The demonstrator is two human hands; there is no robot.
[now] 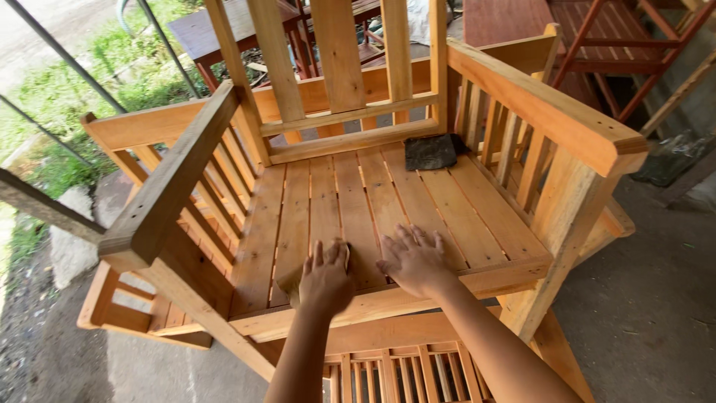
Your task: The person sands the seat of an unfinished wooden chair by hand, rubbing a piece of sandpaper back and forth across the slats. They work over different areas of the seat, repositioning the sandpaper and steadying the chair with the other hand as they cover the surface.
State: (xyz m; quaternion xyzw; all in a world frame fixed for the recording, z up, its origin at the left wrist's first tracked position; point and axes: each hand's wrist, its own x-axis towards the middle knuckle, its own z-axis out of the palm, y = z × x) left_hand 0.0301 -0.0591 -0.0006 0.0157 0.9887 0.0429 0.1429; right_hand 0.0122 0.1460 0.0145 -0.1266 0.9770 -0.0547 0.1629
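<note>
While flat on the seat slats (373,186) — left hand (326,277) gripping sandpaper pad (292,277), right hand (412,257) open, empty.

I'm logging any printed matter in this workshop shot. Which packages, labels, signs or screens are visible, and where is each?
None show: no package, label, sign or screen.
The nearest candidate is a dark folded sheet, roughly rectangular, lying at the back right of the wooden chair seat; no print can be made out on it.
The left hand presses a small tan pad on the seat; the right hand lies flat beside it.
</note>
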